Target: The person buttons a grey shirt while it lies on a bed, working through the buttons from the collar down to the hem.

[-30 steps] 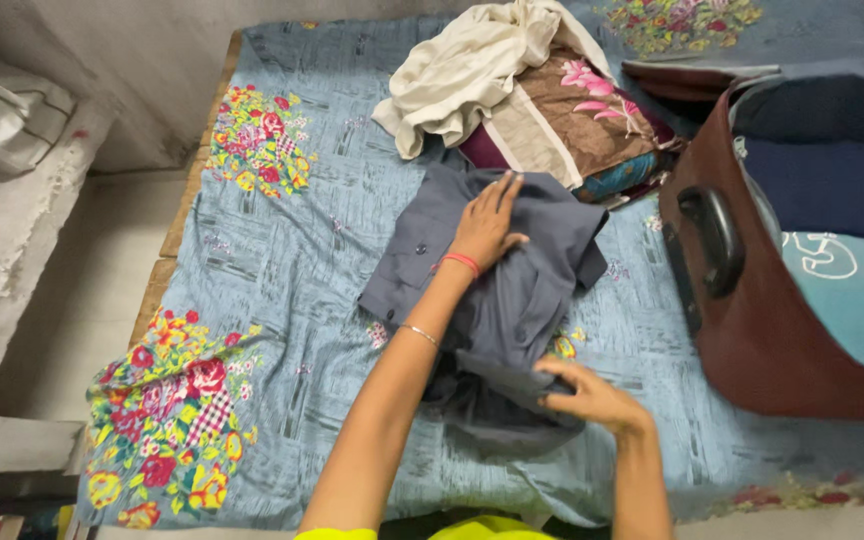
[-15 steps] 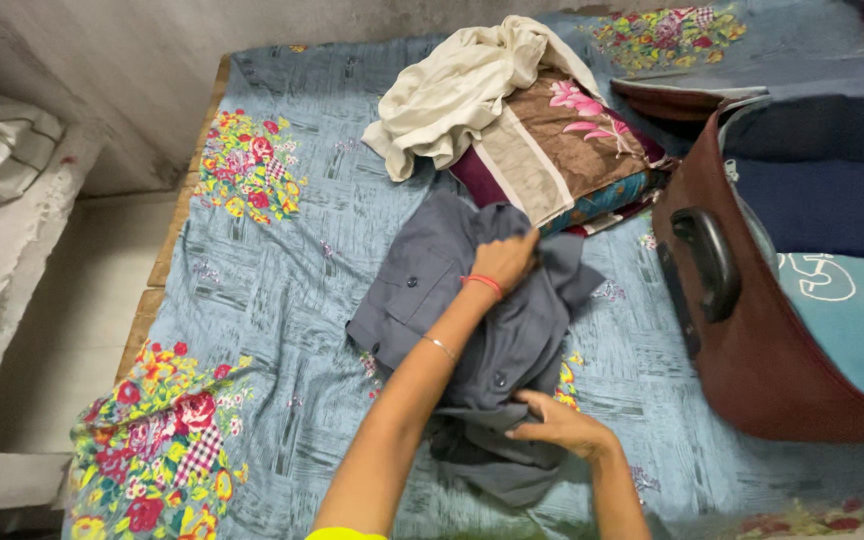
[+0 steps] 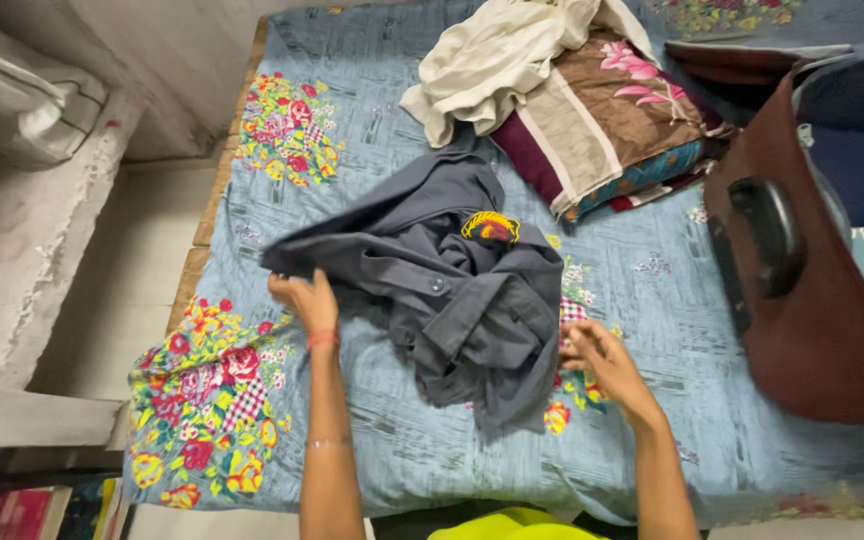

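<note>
The bed is covered by a blue-grey cotton bedsheet with multicoloured floral patches [image 3: 282,130]. A wooden bed-frame edge [image 3: 214,200] shows along the sheet's left side. Left of the bed runs a pale grey bare floor strip [image 3: 117,280]. A rough, chipped whitewashed concrete ledge [image 3: 22,250] borders that strip, and a grey plastered wall [image 3: 172,60] rises behind it. A crumpled pale grey bundle [image 3: 22,95] rests on the ledge at upper left. A row of book spines [image 3: 22,510] shows at the lower left corner. Lighting is even and diffuse, without hard shadows.
</note>
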